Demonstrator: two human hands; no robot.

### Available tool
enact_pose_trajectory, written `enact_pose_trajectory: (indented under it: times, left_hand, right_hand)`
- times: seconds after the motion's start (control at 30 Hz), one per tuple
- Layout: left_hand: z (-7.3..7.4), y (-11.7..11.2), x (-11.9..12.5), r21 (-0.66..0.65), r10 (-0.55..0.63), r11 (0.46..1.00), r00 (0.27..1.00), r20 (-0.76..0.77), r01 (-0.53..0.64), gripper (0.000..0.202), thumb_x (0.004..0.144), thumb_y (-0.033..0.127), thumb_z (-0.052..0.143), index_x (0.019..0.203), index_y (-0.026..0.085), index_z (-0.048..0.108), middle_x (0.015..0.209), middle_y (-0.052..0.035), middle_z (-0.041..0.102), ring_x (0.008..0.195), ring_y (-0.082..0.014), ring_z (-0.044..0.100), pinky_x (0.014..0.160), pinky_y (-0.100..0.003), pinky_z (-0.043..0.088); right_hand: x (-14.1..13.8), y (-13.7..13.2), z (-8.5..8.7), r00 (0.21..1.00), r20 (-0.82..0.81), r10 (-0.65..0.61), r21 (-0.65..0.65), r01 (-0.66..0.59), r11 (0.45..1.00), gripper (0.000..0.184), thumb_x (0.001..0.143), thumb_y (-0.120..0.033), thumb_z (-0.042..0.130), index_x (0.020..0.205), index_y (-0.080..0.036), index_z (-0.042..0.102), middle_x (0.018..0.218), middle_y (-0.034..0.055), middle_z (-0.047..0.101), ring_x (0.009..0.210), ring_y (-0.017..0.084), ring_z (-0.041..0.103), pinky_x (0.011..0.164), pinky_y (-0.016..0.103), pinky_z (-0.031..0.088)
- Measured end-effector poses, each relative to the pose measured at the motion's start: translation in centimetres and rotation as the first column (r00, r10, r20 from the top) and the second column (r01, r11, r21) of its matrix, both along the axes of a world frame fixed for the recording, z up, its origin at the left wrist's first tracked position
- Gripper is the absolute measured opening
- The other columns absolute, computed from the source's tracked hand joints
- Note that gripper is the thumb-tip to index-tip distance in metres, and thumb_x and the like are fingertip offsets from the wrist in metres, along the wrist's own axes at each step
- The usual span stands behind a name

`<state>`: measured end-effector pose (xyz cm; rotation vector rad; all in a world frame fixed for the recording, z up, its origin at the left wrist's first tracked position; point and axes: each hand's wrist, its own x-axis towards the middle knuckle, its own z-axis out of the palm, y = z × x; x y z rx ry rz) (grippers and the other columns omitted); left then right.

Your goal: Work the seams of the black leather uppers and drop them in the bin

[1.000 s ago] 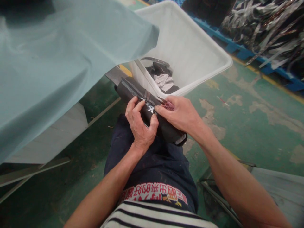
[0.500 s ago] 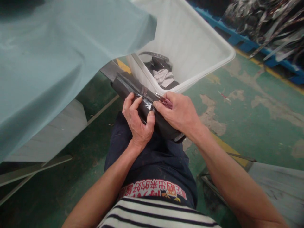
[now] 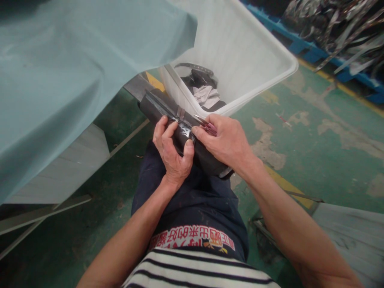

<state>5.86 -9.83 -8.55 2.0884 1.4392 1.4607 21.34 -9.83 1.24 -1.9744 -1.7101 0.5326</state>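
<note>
Black roll (image 3: 168, 114) clenched by left hand (image 3: 173, 154) and right hand (image 3: 228, 142) fingers, touching white bin (image 3: 270, 60) rim.

Roll (image 3: 156, 108) on lap, tub (image 3: 270, 60) behind it.

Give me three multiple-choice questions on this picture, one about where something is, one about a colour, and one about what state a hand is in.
1. Where does the black roll lie?
A. inside the white tub
B. across the person's lap, beside the white tub
C. on the blue pallet

2. What colour is the floor?
A. green
B. red
C. white

3. What is the left hand doing?
A. hanging free
B. gripping the black roll
C. resting flat on the floor

Answers: 1 B, the roll rests over the dark trousers, outside the white tub. 2 A, worn green paint shows. 3 B, its fingers curl round the roll while the right hand pinches at it.
</note>
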Motion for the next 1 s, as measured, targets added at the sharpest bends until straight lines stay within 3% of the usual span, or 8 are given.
enact_pose_trajectory:
  times: [0.27,0.6,1.0]
  left_hand:
    - [-0.03,0.0,-0.05,-0.006,-0.004,1.0,1.0,0.003,0.004,0.053,0.104,0.052,0.049,0.147,0.02,0.051,0.163,-0.0191,0.049,0.157,-0.0334,0.045,0.131,-0.054,0.034]
    - [-0.15,0.03,-0.05,-0.014,0.005,1.0,1.0,-0.017,-0.006,0.055,0.105,0.054,0.048,0.148,0.021,0.05,0.163,-0.0185,0.049,0.158,-0.0338,0.045,0.131,-0.055,0.035]
    - [-0.08,0.01,0.06,0.029,-0.009,1.0,1.0,0.016,0.009,0.053,0.107,0.054,0.047,0.148,0.021,0.051,0.162,-0.0179,0.049,0.157,-0.0329,0.045,0.131,-0.054,0.036]
  right_hand:
    - [-0.07,-0.16,-0.2,1.0,-0.02,-0.014,0.03,0.015,0.999,0.025,0.093,-0.042,0.066,0.076,-0.023,0.063,0.071,0.0004,0.061,0.065,0.017,0.045,0.066,0.033,0.028]
    - [0.15,-0.34,-0.45,0.998,-0.069,-0.016,0.044,0.019,0.999,0.025,0.094,-0.043,0.065,0.079,-0.024,0.063,0.07,0.0002,0.062,0.066,0.018,0.05,0.066,0.032,0.031]
    - [0.25,-0.41,-0.42,0.989,-0.143,-0.033,0.083,0.045,0.996,0.027,0.094,-0.039,0.065,0.074,-0.025,0.053,0.07,-0.0018,0.059,0.068,0.016,0.049,0.069,0.031,0.036]
